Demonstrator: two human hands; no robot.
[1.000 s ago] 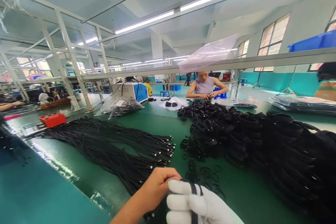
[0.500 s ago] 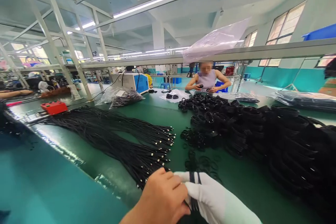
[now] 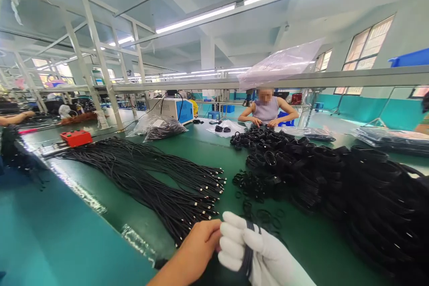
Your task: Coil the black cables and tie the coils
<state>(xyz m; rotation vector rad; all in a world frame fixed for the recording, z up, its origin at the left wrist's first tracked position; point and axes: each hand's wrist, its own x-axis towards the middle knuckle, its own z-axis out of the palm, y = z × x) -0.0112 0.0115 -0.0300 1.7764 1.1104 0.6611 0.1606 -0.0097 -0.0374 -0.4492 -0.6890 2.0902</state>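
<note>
My right hand (image 3: 264,250), in a white glove, is at the bottom centre with its fingers curled. Black cable (image 3: 248,259) is wound in several turns around those fingers, and the gloved thumb presses over it. My bare left hand (image 3: 197,246) is just to the left, touching or nearly touching the gloved fingertips. Its fingers are bent together, and their tips are hidden behind the glove. A long bundle of straight black cables (image 3: 144,187) with light metal ends lies left of the hands. Small black rings (image 3: 264,216) lie on the green table just beyond the glove.
Coiled black cables (image 3: 321,174) form a large heap on the right. A red box (image 3: 76,138) stands at the left, near the table edge. Behind are a filled plastic bag (image 3: 164,127) and a blue-and-white machine (image 3: 179,109). A co-worker (image 3: 268,109) sits opposite, below a shelf rail.
My left hand has drawn left, off the gloved fingers, exposing more of them. The co-worker's hands have lowered towards the heap. My view has tilted up slightly.
</note>
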